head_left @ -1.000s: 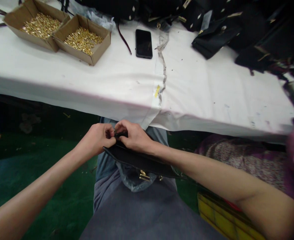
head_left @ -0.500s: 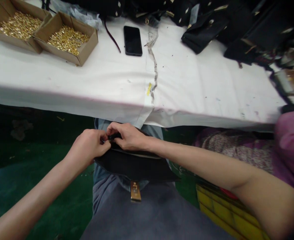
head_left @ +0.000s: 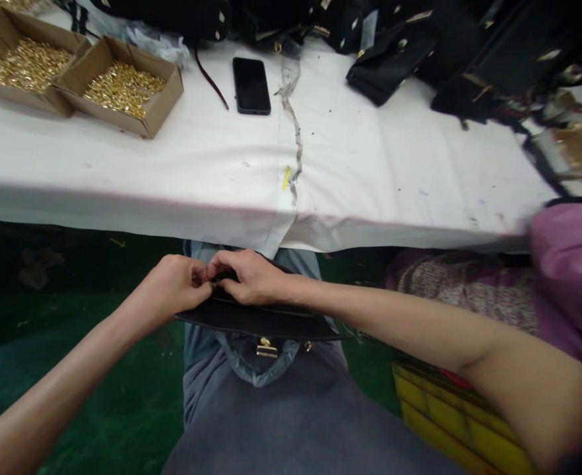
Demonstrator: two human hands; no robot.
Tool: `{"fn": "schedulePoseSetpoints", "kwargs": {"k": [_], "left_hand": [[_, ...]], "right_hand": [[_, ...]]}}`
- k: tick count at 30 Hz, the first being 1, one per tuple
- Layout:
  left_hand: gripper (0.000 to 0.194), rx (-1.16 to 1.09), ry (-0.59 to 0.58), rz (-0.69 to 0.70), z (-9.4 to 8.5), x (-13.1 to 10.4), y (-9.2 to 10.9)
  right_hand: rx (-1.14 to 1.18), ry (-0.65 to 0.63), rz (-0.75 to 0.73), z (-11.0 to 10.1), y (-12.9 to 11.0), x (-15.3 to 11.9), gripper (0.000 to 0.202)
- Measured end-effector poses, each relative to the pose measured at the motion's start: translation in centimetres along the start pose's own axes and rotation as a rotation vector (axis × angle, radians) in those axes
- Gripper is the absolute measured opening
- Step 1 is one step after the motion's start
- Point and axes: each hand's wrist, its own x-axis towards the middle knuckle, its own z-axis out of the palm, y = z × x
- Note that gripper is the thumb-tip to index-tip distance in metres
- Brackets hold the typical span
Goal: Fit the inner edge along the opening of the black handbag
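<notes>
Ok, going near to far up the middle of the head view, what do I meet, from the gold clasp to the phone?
Gold clasp, black flap, right hand, yellow strip, phone.

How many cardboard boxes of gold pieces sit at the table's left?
2: the left box at the picture's edge and the right box directly beside it. Another may be hidden behind, where more gold pieces show at the top-left corner.

Light falls brightest on the white tabletop (head_left: 400, 158) and glints off the gold pieces (head_left: 123, 89), while the floor (head_left: 123, 396) lies in dim green shadow, the held black bag (head_left: 266, 321) loses detail, and the heaped bags (head_left: 469, 49) at upper right blur into darkness towards the stretched edge.
</notes>
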Motion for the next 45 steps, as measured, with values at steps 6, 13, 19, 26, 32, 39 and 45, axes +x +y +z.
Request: {"fn": "schedulePoseSetpoints", "kwargs": {"k": [6,13,19,26,32,39,45], "left_hand": [[0.020,0.031,0.002,0.015,0.0,0.3,-0.1],[0.017,0.035,-0.015,0.021,-0.3,0.8,0.4],[0.015,0.028,0.002,0.007,0.2,1.3,-0.1],[0.016,-0.036,0.032,-0.051,0.8,1.3,-0.6],[0.015,-0.274,0.016,-0.119,0.9,0.6,-1.1],[0.017,-0.592,0.024,-0.253,1.2,-1.1,-1.3],[0.023,-0.622,0.006,-0.238,1.6,-1.6,-0.7]], "right_hand": [[0.019,0.028,0.010,0.2,0.1,-0.1,0.037],[0.074,0.060,-0.023,0.3,0.2,-0.1,0.034],[0.091,0.084,0.015,0.5,0.5,0.2,0.031],[0.020,0.097,0.066,1.1,0.1,0.4,0.027],[-0.028,0.090,0.079,1.0,0.0,0.6,0.027],[0.026,-0.017,0.028,0.5,1.9,1.5,0.021],[-0.041,-0.022,0.022,0.8,0.7,0.9,0.028]]}}
